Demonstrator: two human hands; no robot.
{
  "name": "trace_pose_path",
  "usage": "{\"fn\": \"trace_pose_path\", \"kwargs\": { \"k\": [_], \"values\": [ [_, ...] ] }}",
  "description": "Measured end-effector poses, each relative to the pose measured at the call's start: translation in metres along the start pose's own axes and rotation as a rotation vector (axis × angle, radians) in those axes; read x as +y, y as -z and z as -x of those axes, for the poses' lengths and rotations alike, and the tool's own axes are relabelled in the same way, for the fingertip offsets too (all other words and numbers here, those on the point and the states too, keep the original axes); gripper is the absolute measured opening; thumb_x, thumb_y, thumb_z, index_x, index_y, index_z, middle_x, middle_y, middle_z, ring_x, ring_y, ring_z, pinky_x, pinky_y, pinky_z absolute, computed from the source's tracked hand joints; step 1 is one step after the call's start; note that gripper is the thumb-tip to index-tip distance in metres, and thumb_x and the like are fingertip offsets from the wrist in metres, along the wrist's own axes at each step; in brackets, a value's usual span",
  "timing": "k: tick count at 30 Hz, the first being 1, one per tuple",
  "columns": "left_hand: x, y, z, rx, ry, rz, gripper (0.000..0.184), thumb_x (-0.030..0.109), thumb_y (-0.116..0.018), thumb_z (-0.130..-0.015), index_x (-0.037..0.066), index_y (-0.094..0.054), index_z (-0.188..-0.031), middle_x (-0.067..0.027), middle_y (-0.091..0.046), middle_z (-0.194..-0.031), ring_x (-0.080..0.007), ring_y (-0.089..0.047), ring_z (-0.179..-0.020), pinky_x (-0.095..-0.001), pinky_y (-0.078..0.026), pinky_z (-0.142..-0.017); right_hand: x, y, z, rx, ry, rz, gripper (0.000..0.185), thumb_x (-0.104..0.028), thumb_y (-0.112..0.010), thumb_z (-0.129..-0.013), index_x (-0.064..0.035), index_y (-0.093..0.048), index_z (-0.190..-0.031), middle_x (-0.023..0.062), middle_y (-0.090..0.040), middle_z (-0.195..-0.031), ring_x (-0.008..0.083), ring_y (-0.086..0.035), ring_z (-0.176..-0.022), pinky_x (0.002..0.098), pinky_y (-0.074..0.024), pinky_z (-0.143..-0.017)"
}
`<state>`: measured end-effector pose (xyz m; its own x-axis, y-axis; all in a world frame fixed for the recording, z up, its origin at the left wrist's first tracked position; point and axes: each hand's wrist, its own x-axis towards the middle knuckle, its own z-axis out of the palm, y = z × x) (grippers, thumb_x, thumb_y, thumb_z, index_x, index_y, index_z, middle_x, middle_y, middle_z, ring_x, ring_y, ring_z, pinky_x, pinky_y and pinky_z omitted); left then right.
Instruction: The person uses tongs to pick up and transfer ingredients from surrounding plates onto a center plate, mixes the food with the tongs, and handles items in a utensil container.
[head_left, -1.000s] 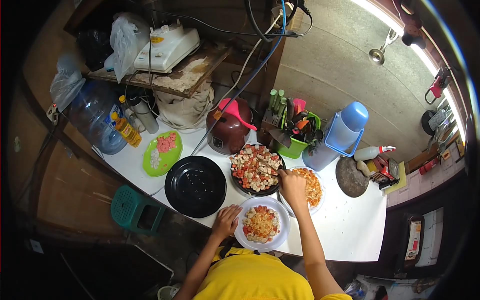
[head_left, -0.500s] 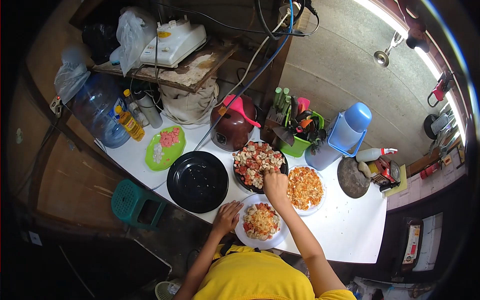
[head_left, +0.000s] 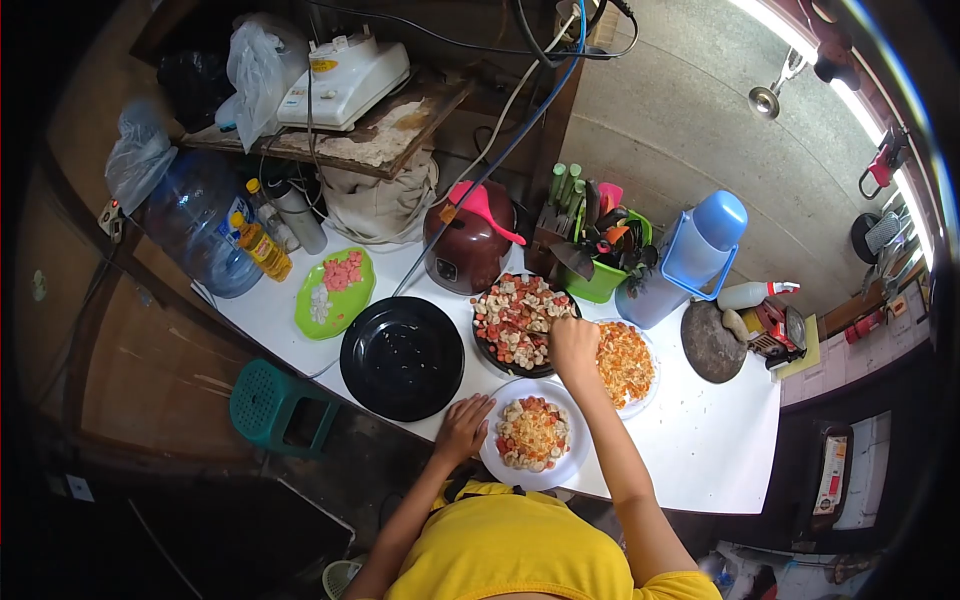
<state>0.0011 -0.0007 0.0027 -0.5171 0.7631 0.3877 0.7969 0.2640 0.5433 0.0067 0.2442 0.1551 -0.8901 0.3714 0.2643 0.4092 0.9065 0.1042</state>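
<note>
My right hand (head_left: 576, 350) is at the right side of a dark round dish (head_left: 485, 352) heaped with chopped red and pale pieces (head_left: 515, 310). Its fingers are bent down into the heap, and what they grip is hidden. Nearer to me lies a white plate (head_left: 567, 470) bearing similar pieces with orange-yellow shreds (head_left: 530, 430) on top. My left hand (head_left: 463, 428) rests flat at the table edge, fingers extended, just left of this plate. Right of the dish, a second white plate (head_left: 650, 385) carries orange and pale shreds (head_left: 624, 362).
An empty-looking black bowl (head_left: 402, 375) stands left of the plates. Behind it is a green plate (head_left: 356, 305) with pink and white pieces. A maroon rice cooker (head_left: 465, 255), a green utensil basket (head_left: 597, 285), a blue jug (head_left: 685, 265) and a stone slab (head_left: 712, 342) line the back.
My right hand stays at the dish's right side, its fingers still in the chopped pieces. My left hand keeps its place by the plate. The whole view has shifted slightly.
</note>
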Motion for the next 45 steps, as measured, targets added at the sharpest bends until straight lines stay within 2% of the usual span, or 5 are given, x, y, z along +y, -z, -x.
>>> {"fn": "trace_pose_path", "kwargs": {
  "k": [18,33,37,41,45],
  "values": [
    [-0.003,0.000,0.001,-0.006,-0.021,-0.017,0.043,0.015,-0.053,-0.090,0.006,-0.054,-0.132,-0.0149,-0.059,-0.128,-0.0287,-0.052,-0.124,-0.0433,-0.037,-0.105,0.001,0.006,-0.022,-0.023,0.160,0.173,0.010,-0.011,-0.066,-0.072,-0.0155,-0.071,-0.065,0.0064,-0.068,-0.065,0.0198,-0.068,-0.065,0.0335,-0.0471,-0.057],
    [0.000,0.000,0.000,0.031,-0.026,-0.013,0.041,0.013,-0.054,-0.089,0.005,-0.057,-0.129,-0.0156,-0.061,-0.125,-0.0289,-0.055,-0.121,-0.0430,-0.038,-0.103,0.022,-0.001,0.012,0.090,0.232,0.142,0.011,-0.011,-0.064,-0.073,-0.0125,-0.068,-0.064,0.0065,-0.066,-0.066,0.0209,-0.066,-0.065,0.0349,-0.0473,-0.058],
    [-0.004,-0.003,0.001,0.032,-0.035,-0.003,0.041,0.013,-0.054,-0.089,0.005,-0.057,-0.129,-0.0159,-0.061,-0.124,-0.0290,-0.055,-0.121,-0.0435,-0.038,-0.103,0.027,0.007,0.024,-0.006,0.174,0.063,0.012,-0.011,-0.061,-0.078,-0.0071,-0.071,-0.074,0.0109,-0.067,-0.071,0.0260,-0.067,-0.064,0.0388,-0.0498,-0.056],
    [-0.003,-0.001,0.000,0.035,-0.040,0.008,0.041,0.013,-0.054,-0.089,0.005,-0.057,-0.129,-0.0160,-0.062,-0.124,-0.0298,-0.055,-0.120,-0.0436,-0.038,-0.103,0.033,-0.004,0.040,0.032,0.071,0.029,0.019,-0.023,-0.061,-0.088,-0.0153,-0.076,-0.098,0.0076,-0.068,-0.073,0.0239,-0.065,-0.060,0.0381,-0.0493,-0.055],
    [-0.007,-0.002,0.000,0.043,-0.046,0.041,0.040,0.011,-0.053,-0.089,0.005,-0.057,-0.128,-0.0156,-0.062,-0.123,-0.0308,-0.055,-0.120,-0.0437,-0.038,-0.103,0.035,0.033,0.064,0.067,0.042,-0.031,0.017,-0.015,-0.059,-0.086,-0.0149,-0.075,-0.091,0.0070,-0.068,-0.074,0.0234,-0.066,-0.058,0.0363,-0.0508,-0.052]
  ]
}}
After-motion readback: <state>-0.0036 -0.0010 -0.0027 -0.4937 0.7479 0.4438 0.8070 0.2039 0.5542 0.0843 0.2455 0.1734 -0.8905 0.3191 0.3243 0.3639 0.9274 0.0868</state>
